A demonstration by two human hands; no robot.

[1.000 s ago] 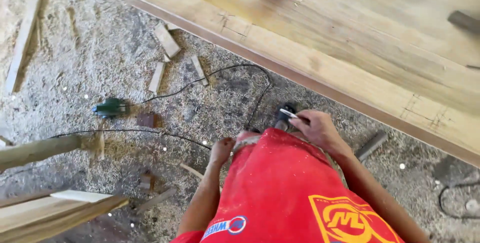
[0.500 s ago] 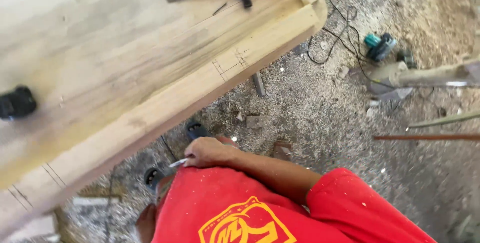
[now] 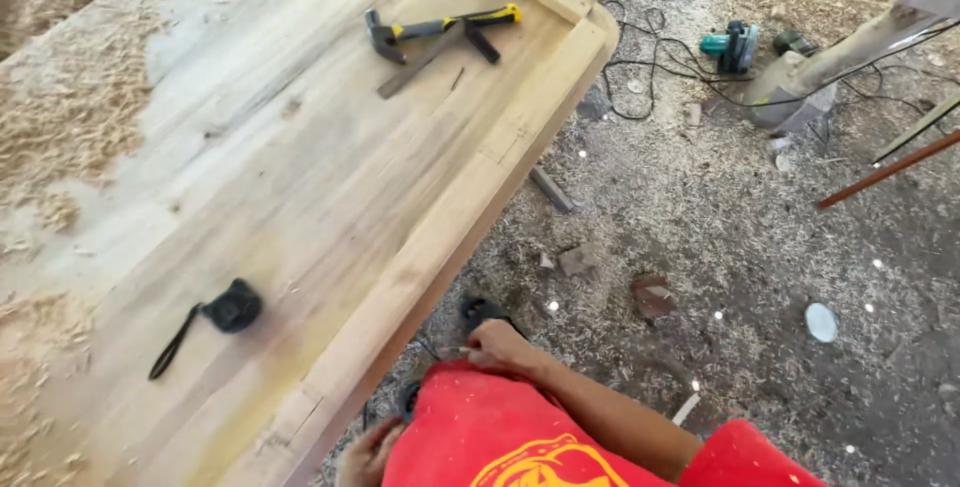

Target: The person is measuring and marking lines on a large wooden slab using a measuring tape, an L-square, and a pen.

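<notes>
Your right hand (image 3: pixel 497 345) pinches a thin pencil-like stick (image 3: pixel 458 350) at your shirt (image 3: pixel 480 427); your left hand (image 3: pixel 365 455) curls at the hem, its grip unclear, beside the surface (image 3: pixel 300 197).

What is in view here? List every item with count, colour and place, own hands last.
wooden panel: one, pale, upper left
hammer: one, black and yellow, far end of panel
metal square: one, grey, under the hammer
tape measure: one, black with strap, near end of panel
power tool: one, teal, on ground upper right
cables: several, black, on ground by the tool
sawdust: pale heaps, panel's left side
right hand: at the red shirt, holding a thin object
left hand: bottom edge, partly hidden
</notes>
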